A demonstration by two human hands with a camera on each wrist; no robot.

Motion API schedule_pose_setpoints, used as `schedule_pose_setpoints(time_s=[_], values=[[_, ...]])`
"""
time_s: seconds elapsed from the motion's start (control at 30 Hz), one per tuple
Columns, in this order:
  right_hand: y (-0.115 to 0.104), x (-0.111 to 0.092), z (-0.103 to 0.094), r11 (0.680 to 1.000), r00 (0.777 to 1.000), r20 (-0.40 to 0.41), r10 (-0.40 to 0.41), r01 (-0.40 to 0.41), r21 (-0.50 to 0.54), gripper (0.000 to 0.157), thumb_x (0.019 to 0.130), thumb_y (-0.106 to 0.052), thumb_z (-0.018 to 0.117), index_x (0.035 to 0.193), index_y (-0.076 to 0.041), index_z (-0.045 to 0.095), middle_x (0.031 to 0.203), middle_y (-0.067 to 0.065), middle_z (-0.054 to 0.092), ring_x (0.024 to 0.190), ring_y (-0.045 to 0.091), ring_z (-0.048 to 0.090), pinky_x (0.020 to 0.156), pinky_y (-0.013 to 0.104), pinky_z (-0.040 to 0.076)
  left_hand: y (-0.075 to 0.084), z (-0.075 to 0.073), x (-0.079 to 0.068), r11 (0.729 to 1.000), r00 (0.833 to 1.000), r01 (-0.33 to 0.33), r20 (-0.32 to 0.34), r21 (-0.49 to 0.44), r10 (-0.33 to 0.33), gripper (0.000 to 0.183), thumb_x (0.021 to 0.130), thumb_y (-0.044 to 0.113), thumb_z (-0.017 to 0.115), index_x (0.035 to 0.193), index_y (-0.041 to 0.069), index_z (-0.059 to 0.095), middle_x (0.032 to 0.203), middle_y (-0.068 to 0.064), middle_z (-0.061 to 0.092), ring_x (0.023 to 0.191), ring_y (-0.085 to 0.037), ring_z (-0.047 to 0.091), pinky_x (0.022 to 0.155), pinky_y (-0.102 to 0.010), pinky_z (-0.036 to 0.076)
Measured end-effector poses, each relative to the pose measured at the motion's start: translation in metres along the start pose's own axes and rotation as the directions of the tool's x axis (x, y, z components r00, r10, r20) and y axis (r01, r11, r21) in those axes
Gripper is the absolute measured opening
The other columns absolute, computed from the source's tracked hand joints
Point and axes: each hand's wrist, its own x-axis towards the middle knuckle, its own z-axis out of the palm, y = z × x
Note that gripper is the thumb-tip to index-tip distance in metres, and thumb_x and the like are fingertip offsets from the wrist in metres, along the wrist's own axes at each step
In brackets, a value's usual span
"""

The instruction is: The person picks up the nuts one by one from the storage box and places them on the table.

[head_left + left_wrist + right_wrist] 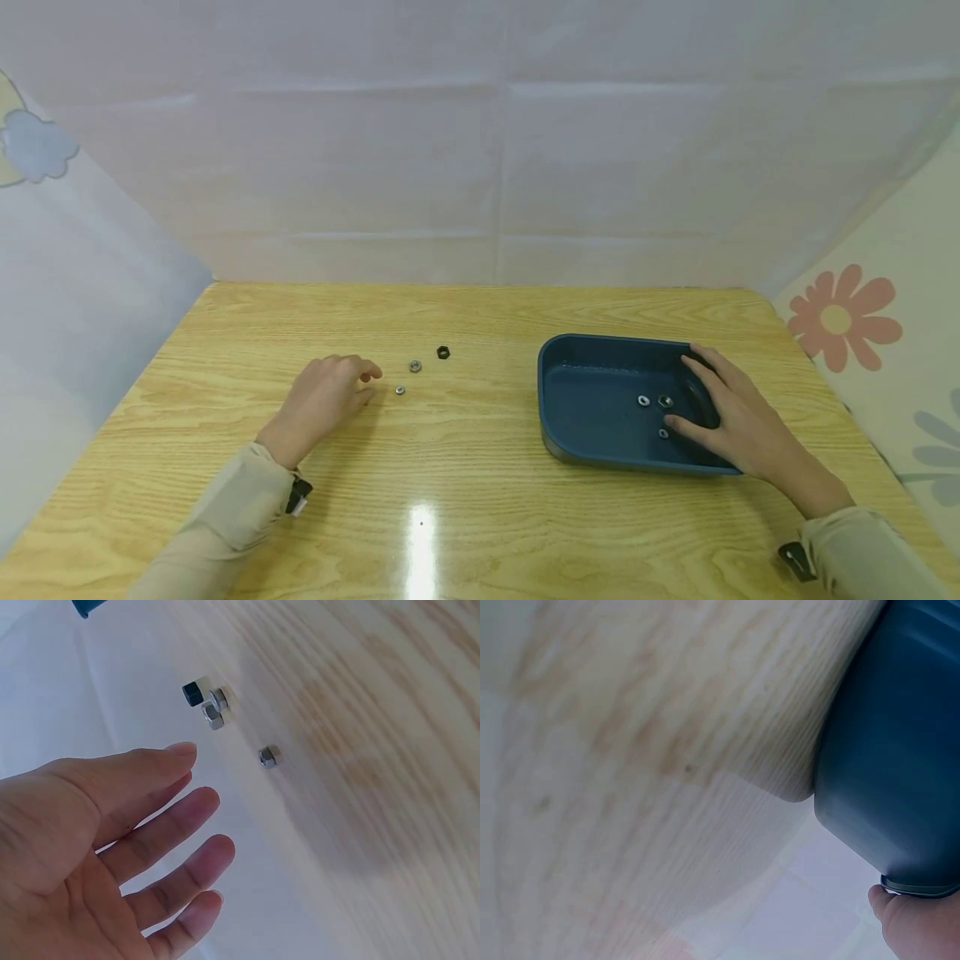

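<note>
My left hand [324, 402] hovers over the left part of the table, fingers loosely bent and holding nothing. Just beyond its fingertips lie a small silver nut [400, 390], a larger silver nut [416, 366] and a black nut [443, 352]. In the left wrist view the nearest silver nut [267, 757] sits apart from the others. At the right end of a dark blue tray [592, 458], my right hand [738, 417] rests over the rim with thumb and fingers spread. Its thumb reaches inside, near a few small metal nuts [665, 402] on the tray floor.
The wooden table [480, 517] ends at a pale cloth backdrop [495, 167]. Patterned cloth with a flower [836, 321] hangs along the right side. The tray's near wall [637, 462] faces the front of the table.
</note>
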Motion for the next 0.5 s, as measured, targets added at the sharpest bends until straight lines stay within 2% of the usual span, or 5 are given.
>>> schedule_pose_setpoints(time_s=[0.27,0.5], values=[[-0.001,0.000,0.000,1.000,1.000,-0.007,0.000,0.000,-0.003,0.095,0.084,-0.041,0.077,0.153,0.004,0.030,0.163,0.022,0.018,0.142,0.054,0.023,0.103,0.073,0.027,0.009,0.006,0.006,0.999,0.998,-0.039,-0.042,-0.017,0.038,0.025,0.083,0.012,0.080,0.106,0.004,0.075,0.100,-0.013,0.076,0.083,-0.026,0.072,0.073,-0.040,0.058],[0.000,0.000,0.001,1.000,1.000,-0.005,-0.002,0.002,-0.004,0.095,0.084,-0.041,0.077,0.153,0.004,0.029,0.163,0.022,0.017,0.143,0.054,0.022,0.104,0.073,0.026,0.021,0.009,0.015,0.998,0.996,-0.069,-0.052,-0.015,0.068,0.032,0.084,0.016,0.080,0.113,0.005,0.073,0.111,-0.013,0.074,0.096,-0.031,0.072,0.083,-0.046,0.058]])
